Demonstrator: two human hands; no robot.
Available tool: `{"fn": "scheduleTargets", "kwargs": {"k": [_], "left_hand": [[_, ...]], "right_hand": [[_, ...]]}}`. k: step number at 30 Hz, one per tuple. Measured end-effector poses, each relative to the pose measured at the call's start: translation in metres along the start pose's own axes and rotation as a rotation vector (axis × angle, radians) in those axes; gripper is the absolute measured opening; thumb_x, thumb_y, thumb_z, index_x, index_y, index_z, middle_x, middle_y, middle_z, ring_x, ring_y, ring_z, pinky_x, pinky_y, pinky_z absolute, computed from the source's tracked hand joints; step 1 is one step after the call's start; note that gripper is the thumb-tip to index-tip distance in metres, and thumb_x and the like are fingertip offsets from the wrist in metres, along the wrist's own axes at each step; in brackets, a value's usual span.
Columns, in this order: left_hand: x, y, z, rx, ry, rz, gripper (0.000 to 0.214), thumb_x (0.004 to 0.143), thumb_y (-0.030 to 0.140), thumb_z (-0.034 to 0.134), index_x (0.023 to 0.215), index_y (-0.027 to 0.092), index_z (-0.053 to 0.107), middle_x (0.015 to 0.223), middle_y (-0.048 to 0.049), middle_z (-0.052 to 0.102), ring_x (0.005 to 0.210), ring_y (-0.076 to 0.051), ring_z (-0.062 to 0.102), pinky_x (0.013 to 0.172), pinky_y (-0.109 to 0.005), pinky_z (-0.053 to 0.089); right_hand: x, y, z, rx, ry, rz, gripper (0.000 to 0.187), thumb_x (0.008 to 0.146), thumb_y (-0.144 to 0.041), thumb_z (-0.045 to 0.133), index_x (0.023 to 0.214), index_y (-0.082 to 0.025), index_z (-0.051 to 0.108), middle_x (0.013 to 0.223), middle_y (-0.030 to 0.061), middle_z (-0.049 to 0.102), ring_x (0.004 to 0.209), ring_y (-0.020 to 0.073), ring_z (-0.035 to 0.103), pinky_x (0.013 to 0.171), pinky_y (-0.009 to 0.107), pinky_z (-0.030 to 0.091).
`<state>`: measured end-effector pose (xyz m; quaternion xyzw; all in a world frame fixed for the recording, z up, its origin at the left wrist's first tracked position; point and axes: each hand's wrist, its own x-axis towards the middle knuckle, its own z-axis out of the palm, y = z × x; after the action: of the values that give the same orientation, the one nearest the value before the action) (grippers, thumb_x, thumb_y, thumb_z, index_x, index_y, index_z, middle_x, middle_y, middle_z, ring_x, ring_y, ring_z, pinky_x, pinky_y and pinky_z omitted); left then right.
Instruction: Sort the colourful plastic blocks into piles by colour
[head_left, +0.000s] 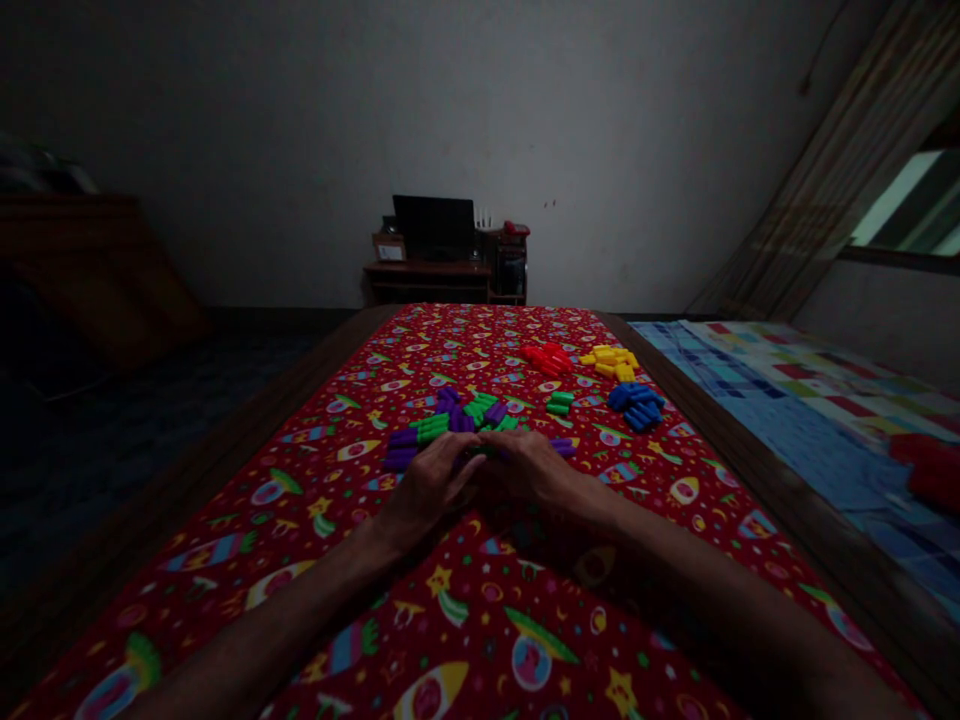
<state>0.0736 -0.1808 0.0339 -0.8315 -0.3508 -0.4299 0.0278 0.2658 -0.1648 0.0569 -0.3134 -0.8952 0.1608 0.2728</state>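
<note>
Left hand (pixel 435 480) and right hand (pixel 536 466), fingers curled, nearly meet beside green and purple cylindrical pieces (pixel 433 430) lying on red rocket-printed cloth (pixel 480 625); whether either grips a piece cannot be told.

The left grip (pixel 433 474) is a bare human hand, with rounded knuckles and a slender thumb (pixel 466 476) showing along its inner side. The right grip (pixel 529 460) is bare as well, its back broad and smooth, narrowing into the wrist (pixel 583 492). The left forearm (pixel 300 600) and the right forearm (pixel 697 570) are uncovered as far as they show, lean and widening toward the elbow. Dim light softens finer detail, and the fingertips are hard to make out.
</note>
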Motion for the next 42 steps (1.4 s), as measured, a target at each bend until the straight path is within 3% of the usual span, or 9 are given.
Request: {"fn": "scheduleTargets", "kwargs": {"k": [7, 11, 16, 19, 23, 27, 32, 36, 42], "left_hand": [[0.002, -0.002, 0.007, -0.145, -0.095, -0.347, 0.04, 0.083, 0.036, 0.062, 0.12, 0.022, 0.052, 0.107, -0.0048, 0.069, 0.098, -0.022, 0.067, 0.081, -0.034, 0.054], [0.003, -0.003, 0.006, -0.151, -0.167, -0.438, 0.028, 0.081, 0.03, 0.06, 0.107, 0.021, 0.063, 0.097, -0.0026, 0.072, 0.087, -0.021, 0.069, 0.079, -0.031, 0.053], [0.004, 0.004, 0.001, -0.148, -0.262, -0.499, 0.017, 0.081, 0.033, 0.061, 0.093, 0.022, 0.067, 0.085, 0.0005, 0.073, 0.076, -0.019, 0.069, 0.072, -0.027, 0.052], [0.003, 0.001, 0.001, -0.113, -0.233, -0.459, 0.016, 0.082, 0.032, 0.06, 0.094, 0.023, 0.066, 0.088, -0.0007, 0.072, 0.081, -0.019, 0.068, 0.076, -0.029, 0.052], [0.001, -0.013, 0.003, -0.016, -0.107, -0.292, 0.02, 0.083, 0.028, 0.061, 0.101, 0.02, 0.064, 0.101, -0.0063, 0.069, 0.099, -0.024, 0.063, 0.088, -0.038, 0.051], [0.001, -0.031, 0.0, 0.079, -0.063, -0.2, 0.024, 0.085, 0.025, 0.059, 0.108, 0.021, 0.062, 0.11, -0.0084, 0.066, 0.109, -0.026, 0.058, 0.097, -0.046, 0.047], [-0.001, -0.045, -0.002, 0.153, -0.047, -0.197, 0.031, 0.09, 0.03, 0.053, 0.119, 0.021, 0.059, 0.123, -0.0109, 0.061, 0.12, -0.027, 0.053, 0.103, -0.05, 0.043], [-0.005, -0.044, 0.003, 0.179, -0.156, -0.203, 0.041, 0.095, 0.035, 0.043, 0.132, 0.021, 0.051, 0.137, -0.0115, 0.055, 0.131, -0.026, 0.046, 0.109, -0.051, 0.037], [-0.01, -0.04, 0.007, 0.182, -0.187, -0.192, 0.042, 0.097, 0.035, 0.039, 0.133, 0.017, 0.05, 0.134, -0.0126, 0.057, 0.13, -0.026, 0.047, 0.109, -0.048, 0.038]], "right_hand": [[0.006, 0.015, -0.005, 0.143, 0.121, 0.182, 0.025, 0.086, -0.027, 0.056, 0.101, -0.016, 0.073, 0.081, 0.0041, 0.073, 0.067, 0.0144, 0.062, 0.062, 0.022, 0.041], [0.011, 0.01, -0.006, 0.341, 0.091, 0.224, 0.024, 0.081, -0.03, 0.06, 0.095, -0.016, 0.075, 0.081, 0.0014, 0.073, 0.073, 0.0165, 0.064, 0.065, 0.023, 0.045], [0.013, 0.027, -0.026, 0.48, 0.365, 0.311, 0.032, 0.078, -0.042, 0.061, 0.091, -0.016, 0.075, 0.085, 0.0044, 0.074, 0.076, 0.0182, 0.065, 0.068, 0.026, 0.048], [0.007, 0.055, -0.047, 0.327, 0.438, 0.388, 0.032, 0.078, -0.042, 0.059, 0.088, -0.015, 0.075, 0.079, 0.0039, 0.072, 0.07, 0.0176, 0.064, 0.063, 0.025, 0.047], [-0.007, 0.095, -0.063, 0.074, 0.31, 0.563, 0.033, 0.081, -0.039, 0.056, 0.083, -0.013, 0.075, 0.066, 0.0038, 0.069, 0.063, 0.0179, 0.062, 0.056, 0.024, 0.041], [-0.017, 0.112, -0.062, -0.195, 0.268, 0.647, 0.031, 0.08, -0.03, 0.06, 0.103, -0.014, 0.071, 0.085, 0.0079, 0.073, 0.078, 0.0208, 0.066, 0.065, 0.026, 0.044], [-0.013, 0.091, -0.055, -0.395, 0.325, 0.473, 0.032, 0.087, -0.019, 0.049, 0.114, -0.013, 0.066, 0.104, 0.0132, 0.071, 0.09, 0.0213, 0.064, 0.075, 0.028, 0.043], [-0.002, 0.062, -0.032, -0.331, 0.139, 0.235, 0.025, 0.091, -0.019, 0.047, 0.104, -0.015, 0.068, 0.097, 0.0115, 0.07, 0.083, 0.0179, 0.061, 0.072, 0.026, 0.04], [0.026, 0.047, -0.004, -0.37, -0.064, 0.27, 0.022, 0.089, -0.03, 0.057, 0.1, -0.014, 0.067, 0.09, 0.01, 0.068, 0.08, 0.0165, 0.059, 0.066, 0.024, 0.035]]}}
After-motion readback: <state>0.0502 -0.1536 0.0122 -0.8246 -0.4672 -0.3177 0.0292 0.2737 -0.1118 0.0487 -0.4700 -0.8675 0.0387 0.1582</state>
